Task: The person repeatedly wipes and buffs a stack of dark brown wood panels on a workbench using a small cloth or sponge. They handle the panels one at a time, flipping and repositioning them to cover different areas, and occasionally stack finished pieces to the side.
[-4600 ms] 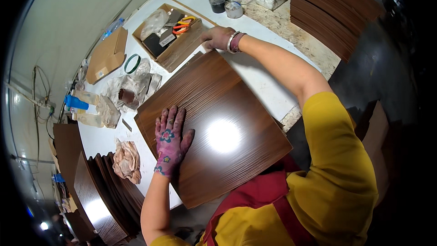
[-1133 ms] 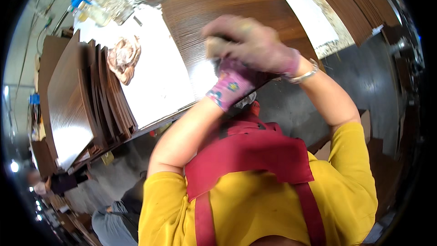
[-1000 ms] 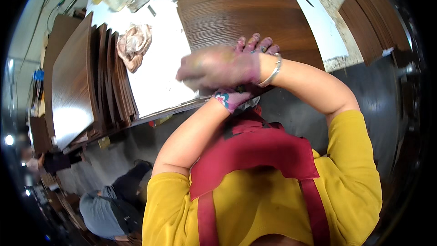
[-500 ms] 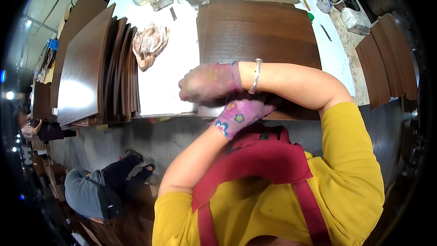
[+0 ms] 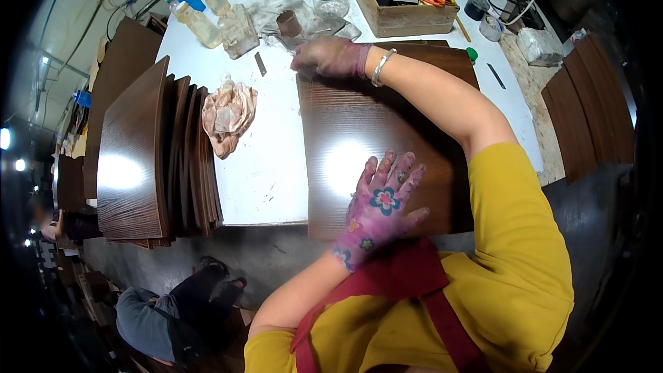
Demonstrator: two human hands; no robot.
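A dark brown wood-grain board (image 5: 407, 117) lies in front of me on the white table, with another panel edge showing behind it. My left hand (image 5: 383, 211), in a purple flowered glove, rests on the board's near part with its fingers spread. At the board's far left corner is my right hand (image 5: 331, 59), in a stained purple glove. Its fingers are curled and slightly blurred, and whatever they hold is hidden. A crumpled, stained cloth (image 5: 229, 117) lies on the table left of the board.
Several brown panels (image 5: 131, 159) stand upright on the left. Beyond the board are a wooden box (image 5: 407, 21) of tools, a glass jar (image 5: 330, 1), a brown cup (image 5: 289, 24) and bottles (image 5: 200, 25). More panels (image 5: 590, 103) are at right. A person (image 5: 155, 318) bends over at lower left.
My right hand has moved from the board's near left corner to its far left corner. My left hand has gone from the near edge to lying spread on the board. The view has shifted.
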